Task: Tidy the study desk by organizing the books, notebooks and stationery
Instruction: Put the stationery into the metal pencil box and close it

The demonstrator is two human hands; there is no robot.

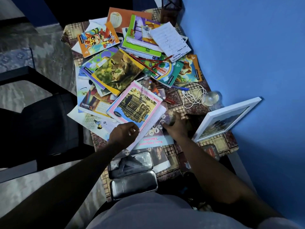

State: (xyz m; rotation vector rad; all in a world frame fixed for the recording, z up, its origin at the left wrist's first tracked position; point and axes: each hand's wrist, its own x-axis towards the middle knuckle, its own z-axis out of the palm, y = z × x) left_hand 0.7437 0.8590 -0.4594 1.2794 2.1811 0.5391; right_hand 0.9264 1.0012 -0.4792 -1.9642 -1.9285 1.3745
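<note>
Many notebooks lie scattered over a small desk [214, 142] with a patterned cloth. A pink-edged Saathi notebook [137, 106] lies at the near side of the pile, a clear ruler [146, 83] across its top. My left hand [123, 133] pinches the near corner of that notebook's pages. My right hand [175, 125] rests fingers-down on a book titled "Work Integrated Education" [153, 139] beneath it. A lion-cover notebook [117, 70], red pencils [148, 63] and a blue pen [180, 88] lie farther back. An open metal geometry box [132, 176] sits near my body.
A white picture frame [226, 119] leans against the blue wall [255, 47] at the right. A white cable [193, 96] and a clear bottle [212, 96] lie behind it. A dark chair [41, 123] stands to the left. A dark holder [170, 10] stands at the far corner.
</note>
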